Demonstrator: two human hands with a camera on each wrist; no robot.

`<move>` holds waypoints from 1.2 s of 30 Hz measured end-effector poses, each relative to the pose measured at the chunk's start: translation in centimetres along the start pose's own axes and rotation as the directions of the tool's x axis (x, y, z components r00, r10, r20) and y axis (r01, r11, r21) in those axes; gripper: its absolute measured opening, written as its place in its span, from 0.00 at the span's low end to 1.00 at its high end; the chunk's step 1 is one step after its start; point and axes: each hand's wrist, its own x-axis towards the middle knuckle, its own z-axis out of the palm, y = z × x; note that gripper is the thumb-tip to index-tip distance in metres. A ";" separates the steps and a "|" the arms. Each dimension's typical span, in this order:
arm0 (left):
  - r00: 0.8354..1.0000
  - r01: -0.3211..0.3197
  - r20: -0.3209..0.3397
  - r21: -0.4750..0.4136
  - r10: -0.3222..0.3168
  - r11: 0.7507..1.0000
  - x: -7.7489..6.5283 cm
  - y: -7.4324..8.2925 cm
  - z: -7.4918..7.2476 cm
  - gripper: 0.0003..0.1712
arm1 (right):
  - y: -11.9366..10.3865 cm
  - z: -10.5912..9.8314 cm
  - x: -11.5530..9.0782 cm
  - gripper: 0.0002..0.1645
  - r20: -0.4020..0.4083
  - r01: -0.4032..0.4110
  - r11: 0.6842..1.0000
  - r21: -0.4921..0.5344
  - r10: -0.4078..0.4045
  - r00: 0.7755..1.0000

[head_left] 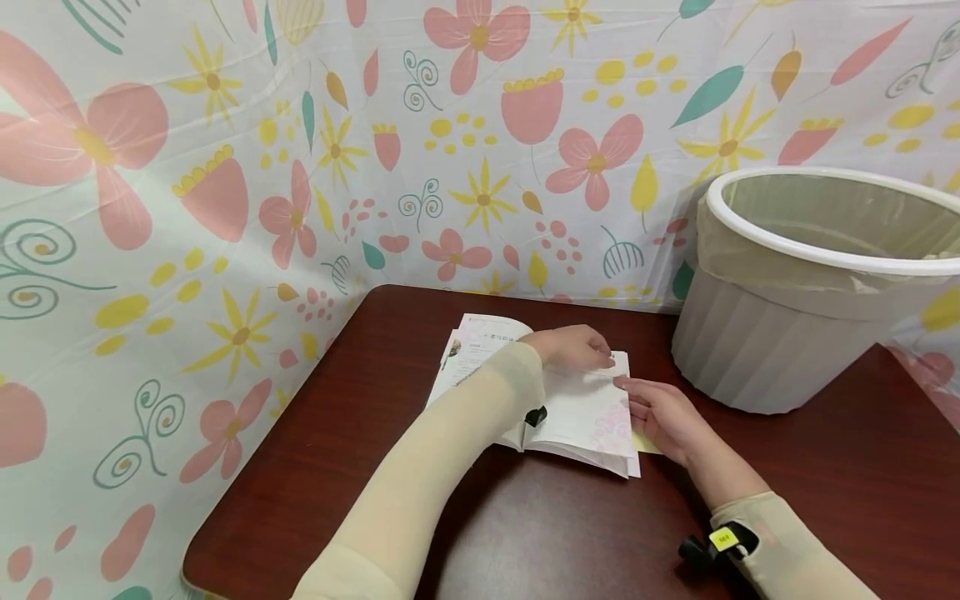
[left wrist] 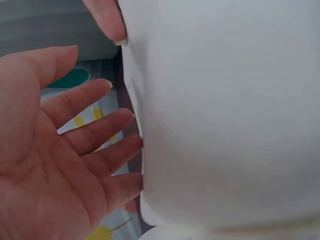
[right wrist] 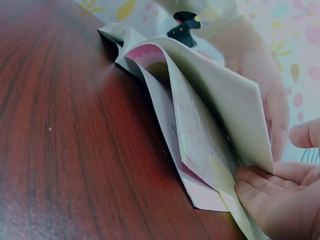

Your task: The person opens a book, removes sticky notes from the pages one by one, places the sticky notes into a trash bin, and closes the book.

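Note:
An open book (head_left: 577,408) with white pages lies on the table, its right-hand page carrying a faint pink print. My left hand (head_left: 573,346) reaches across it to the far right part of that page. In the left wrist view its fingers (left wrist: 112,155) are spread, tips right at the page edge. At the book's right side is my right hand (head_left: 671,421). The right wrist view shows its fingers (right wrist: 265,187) under a lifted batch of pages (right wrist: 220,95), thumb raised apart from them. A pale yellow slip (right wrist: 226,187) sticks out from between the lower pages.
A grey waste bin (head_left: 757,342) with a white rim and a liner stands at the back right of the dark red-brown table (head_left: 360,400). Flower-patterned cloth (head_left: 480,150) hangs behind and on the left. A small black device (head_left: 720,546) sits on the right sleeve.

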 end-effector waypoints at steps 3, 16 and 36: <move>1.000 0.010 0.025 0.025 -0.010 1.000 -0.6 -0.3 -0.6 0.30 | 0.1 0.0 0.1 0.47 0.001 -0.008 1.000 -0.021 0.008 1.000; 0.994 -0.020 0.113 0.152 0.002 0.988 -5.6 -3.1 -1.7 0.36 | 0.1 -0.2 0.3 0.44 -0.002 -0.011 1.000 -0.023 0.011 1.000; 0.996 0.084 0.032 0.050 -0.085 0.995 -14.3 -11.8 -0.7 0.52 | 0.1 -0.4 0.1 0.46 0.083 0.041 0.994 -0.100 -0.033 0.996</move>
